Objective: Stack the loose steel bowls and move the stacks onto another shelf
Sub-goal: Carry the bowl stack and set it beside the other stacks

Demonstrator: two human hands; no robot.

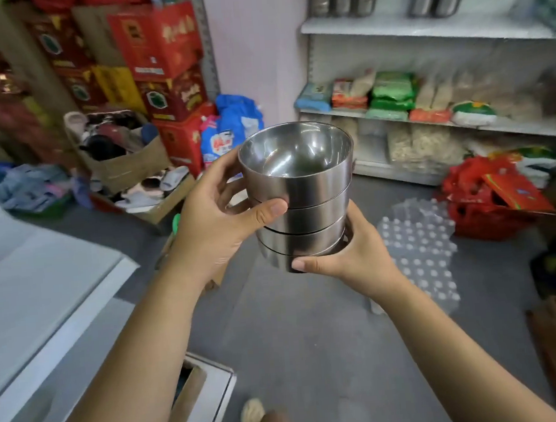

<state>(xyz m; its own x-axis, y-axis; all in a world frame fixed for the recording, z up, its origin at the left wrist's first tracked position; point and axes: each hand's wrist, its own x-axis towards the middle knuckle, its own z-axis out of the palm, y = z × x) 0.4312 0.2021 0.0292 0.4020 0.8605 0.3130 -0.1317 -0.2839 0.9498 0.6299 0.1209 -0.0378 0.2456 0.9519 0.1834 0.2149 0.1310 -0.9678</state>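
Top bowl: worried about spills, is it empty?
Empty: the top bowl of the stack shows only bare shiny steel inside.

Both arms reach forward, bare. Left hand [219, 222] grips high, thumb across front. Right hand [350, 255] cups underneath, thumb forward.
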